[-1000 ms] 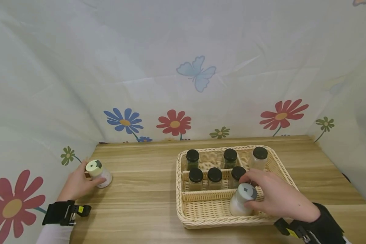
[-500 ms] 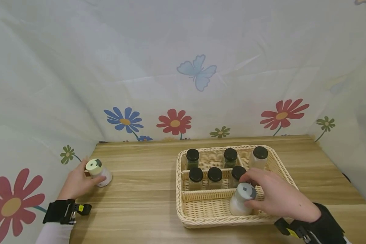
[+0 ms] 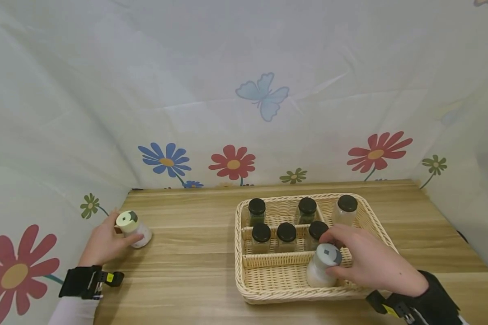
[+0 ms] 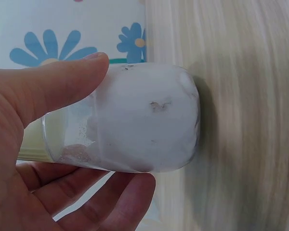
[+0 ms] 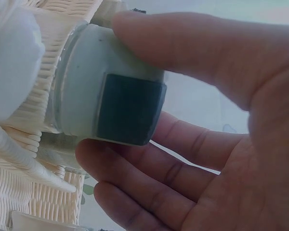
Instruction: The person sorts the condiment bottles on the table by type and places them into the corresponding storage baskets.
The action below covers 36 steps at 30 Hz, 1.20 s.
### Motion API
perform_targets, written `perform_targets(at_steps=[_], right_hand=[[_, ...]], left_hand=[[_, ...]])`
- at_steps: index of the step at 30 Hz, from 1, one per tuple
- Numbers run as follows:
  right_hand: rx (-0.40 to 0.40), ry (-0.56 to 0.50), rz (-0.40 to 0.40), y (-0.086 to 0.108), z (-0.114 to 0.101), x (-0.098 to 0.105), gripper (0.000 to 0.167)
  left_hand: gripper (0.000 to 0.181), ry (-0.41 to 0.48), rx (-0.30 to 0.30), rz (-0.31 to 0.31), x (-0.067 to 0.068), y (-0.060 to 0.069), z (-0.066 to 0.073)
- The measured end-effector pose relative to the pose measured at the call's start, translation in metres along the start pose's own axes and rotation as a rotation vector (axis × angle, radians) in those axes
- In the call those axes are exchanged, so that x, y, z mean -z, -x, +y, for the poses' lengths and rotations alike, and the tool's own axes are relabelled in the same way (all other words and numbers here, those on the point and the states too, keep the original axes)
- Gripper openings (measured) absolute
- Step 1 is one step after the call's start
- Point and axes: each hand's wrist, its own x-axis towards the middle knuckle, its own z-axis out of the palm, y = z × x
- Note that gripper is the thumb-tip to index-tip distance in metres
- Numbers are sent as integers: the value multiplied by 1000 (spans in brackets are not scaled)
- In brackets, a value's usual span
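Note:
At the left end of the table, my left hand grips a clear shaker jar with white contents and a pale yellow lid. The left wrist view has the thumb on one side of this jar and curled fingers on the other; its base is at or just above the tabletop, which I cannot tell. Over at the basket, my right hand pinches the pale grey-green lid of a second white-filled jar, upright but slightly tilted in the front compartment. A dark square patch marks that lid.
The wicker basket has dividers. Several black-capped jars stand in it, among them one in the middle row and a paler one at the back right. A wood-grain table lies beneath, with a flowered cloth behind.
My left hand and its jar have shifted very slightly to the right. The right hand, the jar it pinches and the basket look the same.

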Motion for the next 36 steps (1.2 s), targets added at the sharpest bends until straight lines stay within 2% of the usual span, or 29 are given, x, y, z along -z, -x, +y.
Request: perform_targets(at_steps=[9,16,24,31,36], right_hand=[[25,5,20,1,2,-1,52],[31,13,29,1,1,-1,51],[24,34,41,2,-3,1,49],[15,33,54,3,-6,2,48],[7,31,52,3,-7,2,49]], left_hand=[[81,37,-45,21,2,3,20],[72,68,-124,44,-1,3,36],[68,138,-162,0,-3,11,63],[64,238,-201,-51,-9,19,91],[62,247,-242,-61,-12,26,110]])
